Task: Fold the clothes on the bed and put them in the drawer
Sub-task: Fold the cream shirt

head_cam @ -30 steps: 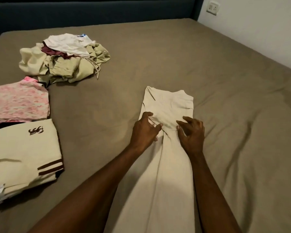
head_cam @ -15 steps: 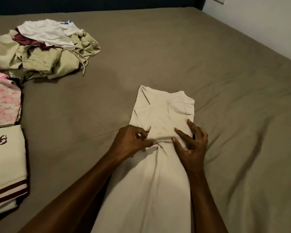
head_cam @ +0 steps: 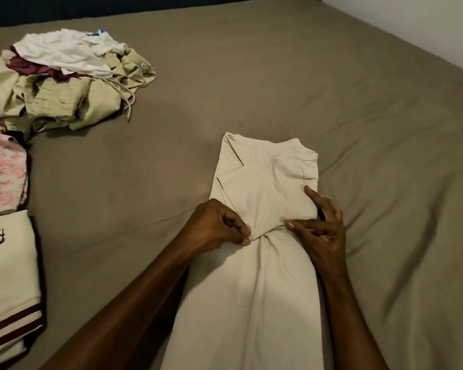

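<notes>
Right in the middle of the bed, a cream garment is laid out long and narrow, running from the bottom edge of the view up toward the headboard. Its far end is folded back over itself, so you get a neat squarish flap with a diagonal crease on the left side and a little stack of layered edges on the right. Looks like soft, matte cotton-type fabric, with a bunch of gathers right where the flap ends.

Left hand is curled, thumb and fingertip pinching the flap's near edge. Right hand has the index finger stretched along the flap's right side and the thumb pushing on the near edge; the other fingers are curled, so I'd call it pressing more than gripping.

Sheet is a taupe, slightly wrinkled fitted one. Far left there's a crumpled pile of clothes (white, maroon, pale olive with a drawstring), then a pink floral piece folded flat, and a cream folded shirt with maroon stripes.
</notes>
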The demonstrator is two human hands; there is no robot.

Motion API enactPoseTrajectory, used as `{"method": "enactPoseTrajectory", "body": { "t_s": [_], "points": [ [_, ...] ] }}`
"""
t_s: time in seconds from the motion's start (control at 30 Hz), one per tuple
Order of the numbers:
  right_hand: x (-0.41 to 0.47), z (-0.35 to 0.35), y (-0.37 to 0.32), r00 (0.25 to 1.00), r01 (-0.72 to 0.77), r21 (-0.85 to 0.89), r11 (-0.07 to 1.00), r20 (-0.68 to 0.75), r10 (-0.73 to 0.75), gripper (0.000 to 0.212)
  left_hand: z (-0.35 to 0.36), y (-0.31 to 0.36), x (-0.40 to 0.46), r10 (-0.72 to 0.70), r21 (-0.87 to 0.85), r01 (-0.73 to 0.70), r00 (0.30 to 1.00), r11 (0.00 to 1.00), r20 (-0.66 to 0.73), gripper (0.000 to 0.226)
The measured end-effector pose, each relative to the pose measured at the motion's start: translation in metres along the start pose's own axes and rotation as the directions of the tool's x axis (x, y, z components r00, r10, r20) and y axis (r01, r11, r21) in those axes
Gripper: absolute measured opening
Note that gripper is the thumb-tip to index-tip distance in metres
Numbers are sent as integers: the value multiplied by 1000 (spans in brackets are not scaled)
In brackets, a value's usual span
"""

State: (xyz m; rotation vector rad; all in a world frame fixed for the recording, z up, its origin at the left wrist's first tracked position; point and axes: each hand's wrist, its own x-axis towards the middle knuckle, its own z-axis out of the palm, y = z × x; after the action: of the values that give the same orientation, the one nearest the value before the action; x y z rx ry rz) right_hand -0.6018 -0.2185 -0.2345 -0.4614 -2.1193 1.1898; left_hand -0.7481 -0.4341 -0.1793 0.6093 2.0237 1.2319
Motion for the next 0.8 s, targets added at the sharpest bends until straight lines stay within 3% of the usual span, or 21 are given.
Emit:
{"method": "enactPoseTrajectory", "body": {
  "t_s": [0.1, 0.17, 0.27, 0.33, 0.4, 0.5, 0.7, 0.8],
  "points": [
    [0, 1, 3, 1000, 0, -5, 1000, 10, 1, 17, -8, -4, -4, -7, 30, 5, 999, 1000, 37, 16],
    [-1, 1, 5, 1000, 6, -1, 1000, 6, -6, 19, -13, -3, -8, 12, -46, -13, 1000, 999, -20, 10],
    [-1, 1, 6, 1000, 16, -12, 1000, 10, -16, 21, -19, -2, 2, -5, -81, -29, 917, 996, -398, 24],
    [-1, 2, 4, 999, 29, -27, 999, 24, -29, 24, -23, -2, 19, 14, 55, 21, 820, 998, -572, 40],
    [-1, 1, 1, 994, 96, -78, 992, 61, -91, 27, -25, 0, 36, 89, 228, 59, 806, 972, -585, 46],
    [-2, -1, -3, 986, 111, -90, 990, 134, -98, 20, -33, 7, 57, 136, 310, 64, 803, 948, -581, 23],
    [-2, 1, -1, 977, 131, -135, 982, 183, -106, 35, -45, -8, 68, 54, 135, 39, 783, 990, -620, 17],
    [-2, 2, -2, 983, 88, -115, 989, 170, -67, 35, -41, -11, 54, 48, 56, -18, 805, 998, -591, 33]
  ]
}}
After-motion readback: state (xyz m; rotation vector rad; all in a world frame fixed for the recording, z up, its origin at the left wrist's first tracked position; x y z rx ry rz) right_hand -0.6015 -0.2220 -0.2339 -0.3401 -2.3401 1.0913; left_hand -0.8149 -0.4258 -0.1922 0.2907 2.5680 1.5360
